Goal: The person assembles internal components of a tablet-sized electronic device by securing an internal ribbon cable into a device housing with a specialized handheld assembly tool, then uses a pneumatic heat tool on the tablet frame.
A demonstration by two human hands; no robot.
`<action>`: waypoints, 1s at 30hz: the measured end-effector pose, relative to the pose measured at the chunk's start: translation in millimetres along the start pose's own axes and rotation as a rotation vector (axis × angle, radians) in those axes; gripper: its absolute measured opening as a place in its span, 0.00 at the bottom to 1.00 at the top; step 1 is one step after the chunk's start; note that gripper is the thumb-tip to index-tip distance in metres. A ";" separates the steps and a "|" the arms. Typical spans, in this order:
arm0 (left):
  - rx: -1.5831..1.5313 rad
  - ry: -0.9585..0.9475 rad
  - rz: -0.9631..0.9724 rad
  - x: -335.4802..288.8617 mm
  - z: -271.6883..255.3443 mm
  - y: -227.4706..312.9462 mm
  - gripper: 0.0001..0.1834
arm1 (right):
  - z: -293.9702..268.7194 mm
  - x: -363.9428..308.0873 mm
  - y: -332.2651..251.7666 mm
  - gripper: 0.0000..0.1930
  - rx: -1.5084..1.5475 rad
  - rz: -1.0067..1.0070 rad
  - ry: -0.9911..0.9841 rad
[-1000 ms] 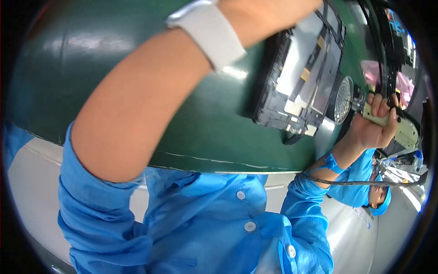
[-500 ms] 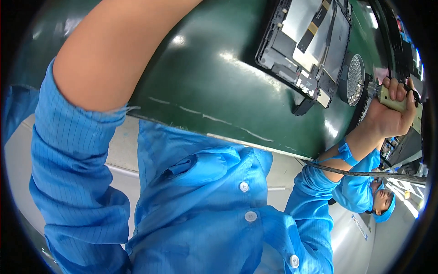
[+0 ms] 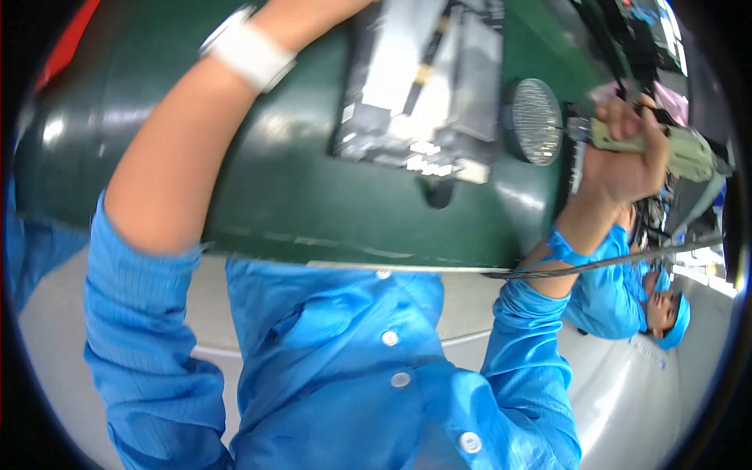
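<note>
My right hand (image 3: 627,160) is closed around a pale green electric screwdriver (image 3: 689,153) on the right, its metal nose pointing left. Just left of that nose is a round dish (image 3: 536,121) with a shiny, dotted face; whether the tip touches it I cannot tell. An opened tablet-like device (image 3: 478,86) lies on the green bench top, blurred, with silver panels and a dark ribbon cable inside. A dark tab sticks out at its near edge. My left hand (image 3: 345,8) reaches past the upper edge near the device, its fingers out of view; a white band circles that wrist.
A dark cable (image 3: 619,261) runs from my right forearm to the right. Another person in a blue cap and coat (image 3: 607,301) is at the lower right. Something red (image 3: 66,43) shows at the far left. The green bench (image 3: 313,196) ends close to my body.
The view has shifted, so the device, dish and right hand appear farther left. My left wrist with its white band has come into view. The right hand still grips the screwdriver.
</note>
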State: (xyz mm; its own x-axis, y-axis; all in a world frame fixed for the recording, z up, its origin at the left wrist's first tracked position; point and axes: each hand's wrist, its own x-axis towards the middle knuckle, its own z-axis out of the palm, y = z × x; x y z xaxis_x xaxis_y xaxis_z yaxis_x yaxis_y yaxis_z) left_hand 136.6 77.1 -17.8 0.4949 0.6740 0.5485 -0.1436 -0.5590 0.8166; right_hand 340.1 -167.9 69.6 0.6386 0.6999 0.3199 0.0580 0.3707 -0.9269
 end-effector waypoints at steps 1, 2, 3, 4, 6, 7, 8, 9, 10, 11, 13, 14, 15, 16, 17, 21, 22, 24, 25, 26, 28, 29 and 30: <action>-0.006 -0.020 -0.047 -6.1 3.2 2.1 0.07 | -0.7 -3.5 4.7 0.18 -0.057 -0.042 0.052; -0.013 -0.037 -0.184 -9.2 -4.4 8.0 0.07 | 5.2 -4.2 7.1 0.19 -0.041 -0.036 0.053; -0.031 -0.085 -0.240 -11.3 -9.1 8.1 0.07 | 6.6 -3.2 5.3 0.19 -0.036 -0.033 0.055; -0.005 -0.085 -0.234 -14.6 -12.4 -3.7 0.08 | 4.3 -1.3 6.4 0.18 0.029 -0.009 0.070; -0.016 -0.104 -0.257 -15.9 -7.1 -8.3 0.09 | 3.5 -6.3 6.9 0.16 -0.011 -0.062 0.165; -0.039 -0.122 -0.285 -17.0 -5.7 -2.6 0.09 | -0.2 -8.2 10.0 0.15 -0.021 -0.075 0.194; -0.069 -0.074 -0.282 -17.0 -1.4 0.1 0.08 | -3.6 -10.3 11.7 0.15 -0.028 -0.099 0.208; -0.046 -0.050 -0.269 -17.5 -2.0 3.0 0.08 | -3.7 -12.3 13.6 0.14 -0.017 -0.079 0.225; -0.034 -0.062 -0.281 -16.9 -2.5 8.2 0.07 | -4.4 -13.7 14.5 0.13 -0.011 -0.055 0.243; -0.022 -0.074 -0.294 -16.3 -2.6 12.1 0.07 | -5.6 -14.2 15.1 0.13 -0.011 -0.066 0.252; -0.032 -0.079 -0.268 -13.2 -6.4 14.5 0.06 | -4.9 -13.9 15.8 0.12 -0.018 -0.069 0.277; -0.042 -0.077 -0.251 -11.8 -7.4 14.7 0.06 | -4.1 -13.0 15.9 0.11 -0.016 -0.058 0.300; -0.044 -0.082 -0.248 -11.5 -8.2 15.8 0.06 | -3.6 -12.6 16.9 0.11 -0.017 -0.061 0.305; -0.052 -0.086 -0.258 -10.8 -8.8 17.0 0.06 | -3.3 -12.6 17.9 0.11 -0.029 -0.064 0.310; -0.060 -0.091 -0.268 -10.0 -8.5 17.0 0.06 | -3.9 -12.5 18.4 0.12 -0.042 -0.066 0.315; -0.067 -0.075 -0.268 -10.3 -10.4 16.2 0.06 | -5.6 -10.0 26.2 0.11 -0.042 -0.073 0.317; -0.068 -0.080 -0.269 -9.8 -10.1 15.1 0.06 | -4.9 -9.6 25.4 0.11 -0.039 -0.080 0.318; -0.086 -0.076 -0.256 -8.4 -10.5 14.0 0.06 | -4.9 -9.7 25.2 0.11 -0.033 -0.088 0.320; -0.084 -0.076 -0.254 -8.4 -10.9 14.7 0.06 | -5.5 -9.9 25.4 0.11 -0.025 -0.079 0.317; -0.085 -0.079 -0.270 -9.1 -10.9 15.5 0.06 | -5.8 -10.0 25.3 0.11 -0.017 -0.070 0.314; -0.082 -0.079 -0.283 -10.3 -9.9 14.4 0.06 | -5.7 -12.4 24.7 0.12 -0.071 -0.054 0.306; -0.086 -0.080 -0.279 -10.8 -9.4 13.2 0.06 | -5.6 -13.1 24.6 0.13 -0.129 -0.036 0.299; -0.091 -0.084 -0.276 -11.8 -9.0 12.9 0.06 | -6.2 -13.2 24.7 0.13 -0.126 -0.036 0.300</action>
State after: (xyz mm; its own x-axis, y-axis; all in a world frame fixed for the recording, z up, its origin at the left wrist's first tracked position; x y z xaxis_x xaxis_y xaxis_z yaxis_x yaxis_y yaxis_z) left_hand 121.2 66.2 -12.2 0.5948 0.7497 0.2900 -0.0681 -0.3125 0.9475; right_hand 337.9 -171.7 41.3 0.8311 0.4696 0.2980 0.1670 0.3004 -0.9391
